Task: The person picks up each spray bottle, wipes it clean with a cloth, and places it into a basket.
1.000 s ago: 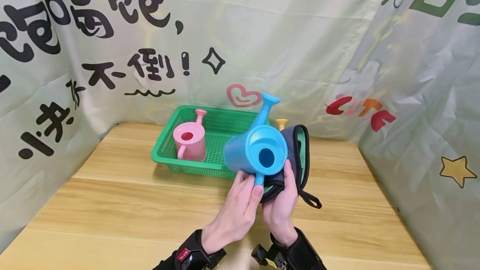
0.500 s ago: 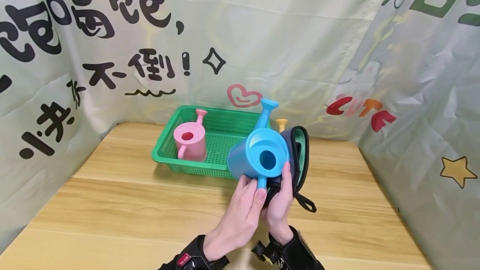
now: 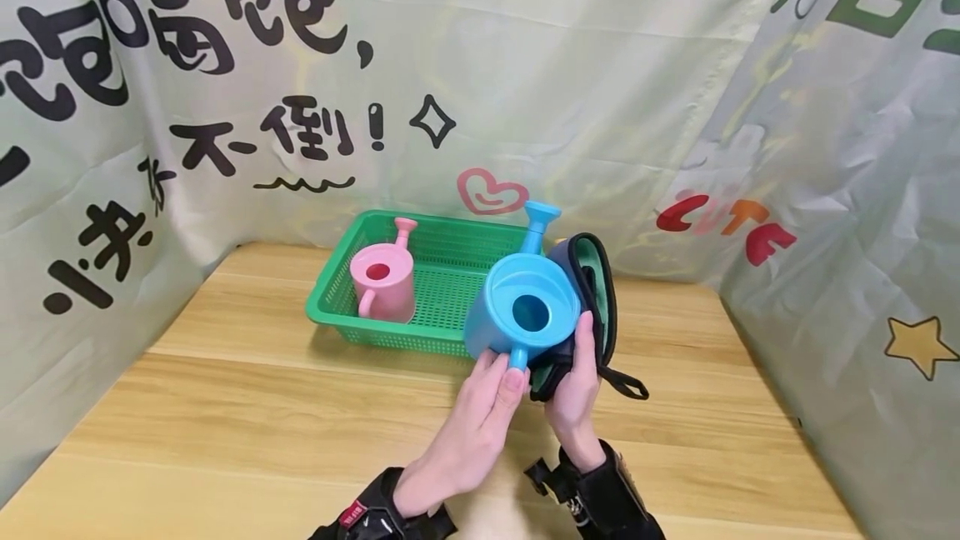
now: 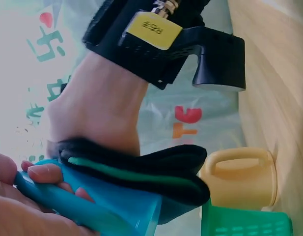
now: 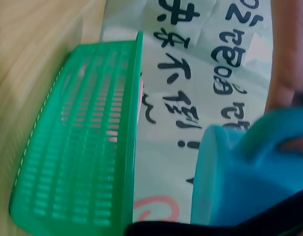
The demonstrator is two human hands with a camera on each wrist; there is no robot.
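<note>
In the head view my left hand (image 3: 476, 419) grips the handle of a blue watering can (image 3: 487, 307), its round opening tipped toward me. The left wrist view shows fingers curled round that blue handle (image 4: 63, 199). My right hand (image 3: 573, 390) holds a folded dark navy cloth (image 3: 600, 298) with teal lining, black edging and a hanging loop, against the can's right side. One finger of that hand lies up along the cloth beside the can. The can's lower body overlaps the green basket's front right part in the head view.
A green plastic basket (image 3: 352, 332) stands behind the hands, with a pink watering can (image 3: 393, 290) at its left end. A yellow watering can (image 4: 242, 182) stands by the basket, mostly hidden by the cloth from above. Printed fabric walls (image 3: 600, 107) border the wooden table (image 3: 225, 407).
The blue can has come more upright, and its base has shifted right. My right hand has moved slightly right, raising the cloth, which now covers most of the yellow spout.
</note>
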